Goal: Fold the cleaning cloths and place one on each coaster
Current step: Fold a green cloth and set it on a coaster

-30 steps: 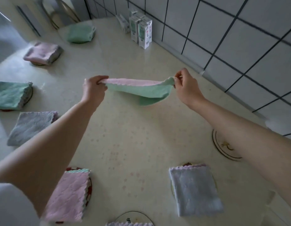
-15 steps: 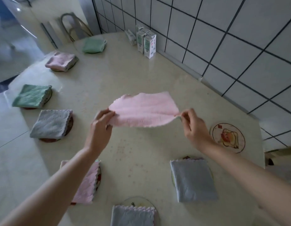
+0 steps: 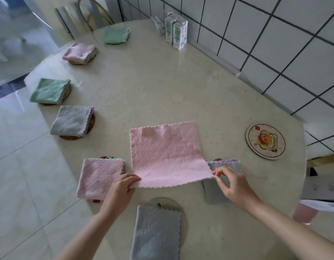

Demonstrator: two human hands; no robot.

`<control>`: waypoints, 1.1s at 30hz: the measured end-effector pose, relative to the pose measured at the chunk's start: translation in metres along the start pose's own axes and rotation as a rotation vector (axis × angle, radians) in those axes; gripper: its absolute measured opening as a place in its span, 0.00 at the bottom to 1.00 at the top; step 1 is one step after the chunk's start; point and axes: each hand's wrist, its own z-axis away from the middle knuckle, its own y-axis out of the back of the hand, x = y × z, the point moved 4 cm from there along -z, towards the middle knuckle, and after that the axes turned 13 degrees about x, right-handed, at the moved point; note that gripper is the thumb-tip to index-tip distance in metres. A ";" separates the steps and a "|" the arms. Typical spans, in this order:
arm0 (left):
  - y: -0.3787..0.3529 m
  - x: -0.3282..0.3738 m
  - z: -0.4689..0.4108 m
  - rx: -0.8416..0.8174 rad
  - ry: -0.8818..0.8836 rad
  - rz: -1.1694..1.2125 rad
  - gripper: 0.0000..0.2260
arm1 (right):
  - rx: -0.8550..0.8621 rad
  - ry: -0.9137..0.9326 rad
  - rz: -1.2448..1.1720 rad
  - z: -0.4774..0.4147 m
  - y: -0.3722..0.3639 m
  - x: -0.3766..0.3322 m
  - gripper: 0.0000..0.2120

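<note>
Pinching near corners of square pink fleece cloth (image 3: 165,152) with left hand (image 3: 119,192) and right hand (image 3: 231,182), spread toward cream table (image 3: 162,91) near edge, left of round printed coaster (image 3: 265,141).

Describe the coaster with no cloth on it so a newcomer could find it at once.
Start at the tiled wall on the right of the table. Near the table's right edge lies a round coaster. Unlike the others, it carries no cloth, so its cartoon picture shows.

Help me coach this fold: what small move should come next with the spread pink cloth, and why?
Probably carry the near edge over to the far edge: the pink cloth lies unfolded, left hand and right hand pinch its near corners, and one coaster is bare.
</note>
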 end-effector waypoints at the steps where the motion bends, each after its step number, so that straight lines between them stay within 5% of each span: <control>1: 0.002 -0.002 0.001 -0.015 0.014 0.004 0.14 | 0.005 -0.008 -0.019 0.000 0.001 0.000 0.05; 9: 0.016 -0.005 -0.036 0.163 0.424 0.255 0.03 | 0.158 -0.233 -0.237 -0.053 -0.006 -0.013 0.02; 16: 0.004 -0.025 -0.096 0.234 0.803 0.631 0.07 | 0.266 -0.368 -0.321 -0.134 -0.028 -0.011 0.03; 33: -0.034 -0.049 -0.143 0.248 0.919 0.478 0.07 | 0.161 -0.494 -0.089 -0.207 -0.087 0.030 0.03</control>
